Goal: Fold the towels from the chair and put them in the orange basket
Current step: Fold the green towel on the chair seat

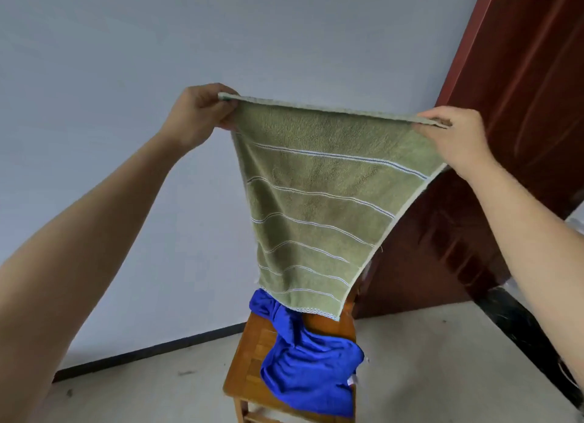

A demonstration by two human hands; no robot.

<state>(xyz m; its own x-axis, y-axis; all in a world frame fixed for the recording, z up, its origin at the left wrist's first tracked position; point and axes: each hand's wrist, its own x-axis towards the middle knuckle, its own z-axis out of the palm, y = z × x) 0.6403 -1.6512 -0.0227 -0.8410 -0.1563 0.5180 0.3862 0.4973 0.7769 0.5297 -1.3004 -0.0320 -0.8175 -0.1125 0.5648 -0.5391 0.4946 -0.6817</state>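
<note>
Pale blue-grey wall (110, 75) fills most of the view, running across the far side of the room. On the right there's a big dark reddish-brown door (521, 75), and it takes up that whole corner. Down low is a light, speckled floor (442, 359), with a black baseboard (142, 353) where it meets the wall.

Next biggest is the green towel (316, 201). It's olive with thin pale stripes and a light border, and it's held up in the air at full spread, top edge pulled pretty much taut. The rest hangs down and narrows toward the bottom hem, which dangles just over the back of the chair. Can't tell if it's actually touching anything down there.

The wooden chair (252, 343) sits on the floor below it, near the middle of the view. A bright blue towel (309, 369) is crumpled on it, draped from the backrest down across the seat and hanging off the right side.

Now the hands. The left hand (199, 113) has fingers and thumb curled, pinching the towel's top left corner. The right hand (452, 138) does the same on the top right corner, by the door. Both arms are stretched out and up.

Smallest bit is a little white tag (352, 381) on the blue towel's right edge.
</note>
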